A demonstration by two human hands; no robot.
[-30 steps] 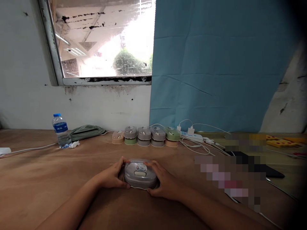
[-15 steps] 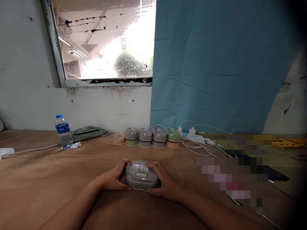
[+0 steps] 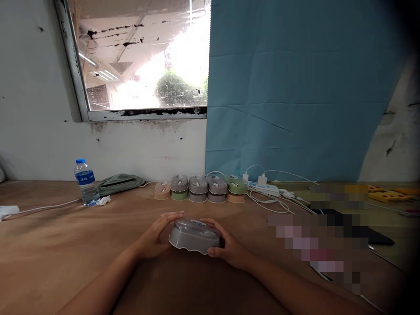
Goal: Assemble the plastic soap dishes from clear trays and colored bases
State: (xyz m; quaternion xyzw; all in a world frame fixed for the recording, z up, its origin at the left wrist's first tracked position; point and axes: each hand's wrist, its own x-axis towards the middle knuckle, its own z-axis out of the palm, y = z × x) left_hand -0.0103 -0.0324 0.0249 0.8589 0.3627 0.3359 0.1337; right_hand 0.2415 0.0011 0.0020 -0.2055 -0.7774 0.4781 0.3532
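"So, what's leftmost?"
"Left hand, thumb and fingers apart at one end of a grey box; can't tell whether they grip"
"The box?"
"Tilted, between the hands over the brown table: rounded, glossy top, round label, wavy lower edge"
"Then?"
"Right hand, clamped on its other end"

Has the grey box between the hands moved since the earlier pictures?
Yes: the grey box has tipped away from the person, its near edge now higher in view, nearer the stacked boxes.
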